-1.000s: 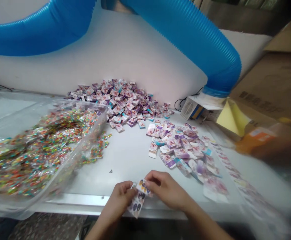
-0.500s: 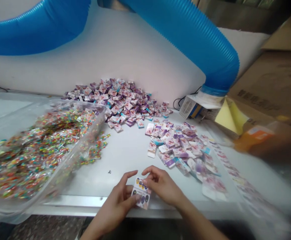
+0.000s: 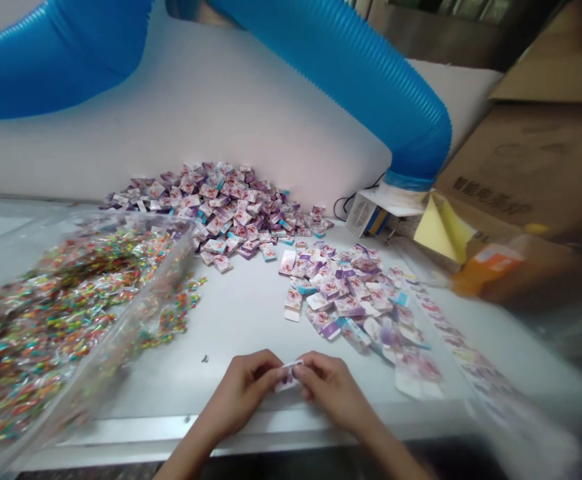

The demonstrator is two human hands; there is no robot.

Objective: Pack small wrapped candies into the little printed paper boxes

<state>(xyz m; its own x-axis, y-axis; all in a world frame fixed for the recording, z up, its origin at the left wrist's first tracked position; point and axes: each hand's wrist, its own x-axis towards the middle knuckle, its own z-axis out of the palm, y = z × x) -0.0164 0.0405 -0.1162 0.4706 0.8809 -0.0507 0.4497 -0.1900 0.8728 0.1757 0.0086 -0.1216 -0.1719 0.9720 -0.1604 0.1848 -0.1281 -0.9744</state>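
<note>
Head view, card [image 3: 289, 377] crosswise, between hands [image 3: 241, 390] [image 3: 333, 390]

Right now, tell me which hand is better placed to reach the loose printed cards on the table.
Probably the right hand: it sits closer to the loose printed cards than the left hand does. Both hands are pinching the small folded card, though, so it would have to let go first.

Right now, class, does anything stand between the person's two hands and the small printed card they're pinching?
Nothing visible does: the left hand and right hand both grip the small printed card directly, one at each end.
</note>
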